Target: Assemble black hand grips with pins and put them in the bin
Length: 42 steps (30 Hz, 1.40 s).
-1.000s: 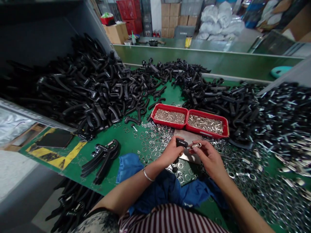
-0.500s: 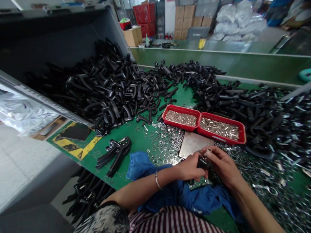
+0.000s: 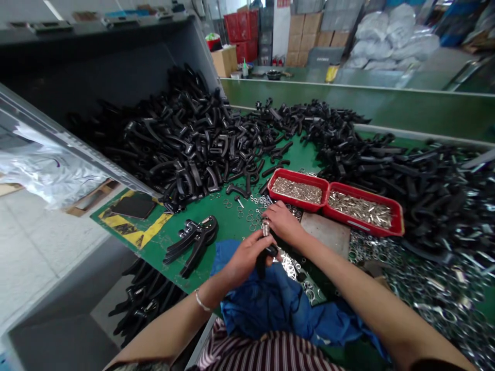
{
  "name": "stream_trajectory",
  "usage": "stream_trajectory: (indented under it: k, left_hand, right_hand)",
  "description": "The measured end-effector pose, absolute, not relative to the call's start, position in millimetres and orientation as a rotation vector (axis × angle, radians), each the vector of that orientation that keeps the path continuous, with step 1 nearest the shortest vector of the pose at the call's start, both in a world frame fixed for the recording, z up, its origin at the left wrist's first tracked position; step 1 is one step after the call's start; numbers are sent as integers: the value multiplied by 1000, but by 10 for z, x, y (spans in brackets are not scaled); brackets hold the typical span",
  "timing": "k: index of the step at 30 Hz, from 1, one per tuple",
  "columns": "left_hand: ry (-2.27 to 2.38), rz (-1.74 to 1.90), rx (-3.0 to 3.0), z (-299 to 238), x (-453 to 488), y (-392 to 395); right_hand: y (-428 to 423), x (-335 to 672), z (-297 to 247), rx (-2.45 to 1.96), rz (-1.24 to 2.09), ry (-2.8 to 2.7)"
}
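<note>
In the head view, our left hand clenches a black plastic handle, a steel coil spring upright at its 12 o'clock. Our right hand partly hides it; whether it grasps, we cannot tell. Red trays lie at 1 o'clock.

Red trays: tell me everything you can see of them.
The red trays are two shallow rectangular trays, plastic by the look, set side by side with their rims meeting. The left one is filled with tiny silvery bits, the right with short metal pins. They lie level on a green mat, with loose washers nearby.
</note>
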<state>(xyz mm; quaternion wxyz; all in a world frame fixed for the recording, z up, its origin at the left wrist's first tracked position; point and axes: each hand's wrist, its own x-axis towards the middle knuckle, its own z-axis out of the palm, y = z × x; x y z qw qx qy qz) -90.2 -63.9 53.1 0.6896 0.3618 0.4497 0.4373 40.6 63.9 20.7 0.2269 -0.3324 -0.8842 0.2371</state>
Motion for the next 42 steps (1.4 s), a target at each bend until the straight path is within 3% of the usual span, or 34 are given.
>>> stream_trajectory:
  k: [4, 9, 14, 17, 22, 28, 33, 36, 39, 42]
  left_hand:
    - [1137, 1034, 797, 548, -1227, -602]
    - [1254, 1249, 926, 538, -1006, -406]
    - [1210, 1325, 1419, 522, -384, -183]
    - [1198, 1247, 1617, 473, -81, -143]
    - [1236, 1124, 1745, 426, 124, -154]
    - [1234, 1114, 1724, 493, 99, -224]
    - [956, 953, 2042, 555, -35, -232]
    - [913, 827, 2039, 542, -34, -221]
    - [1045, 833, 1779, 490, 13, -205]
    - [1118, 972, 1424, 419, 38, -130]
  right_hand:
    - [806, 185, 130, -954, 599, -2428]
    - [589, 637, 249, -1089, 647, -2212]
    - [-73, 1203, 340, -1112, 1540, -1108]
    - [-326, 1364, 338, -990, 1742, -771]
    - [-401, 1530, 301, -990, 1757, -750]
    - [-476, 1575, 302, -1177, 1320, -1152]
    - [-560, 1563, 332, -862, 1861, -882]
    - [-643, 1620, 406, -872, 1982, -872]
    - [-693, 1966, 473, -1261, 1655, -1281]
    - [-632, 2756, 435, -1779, 713, -1631]
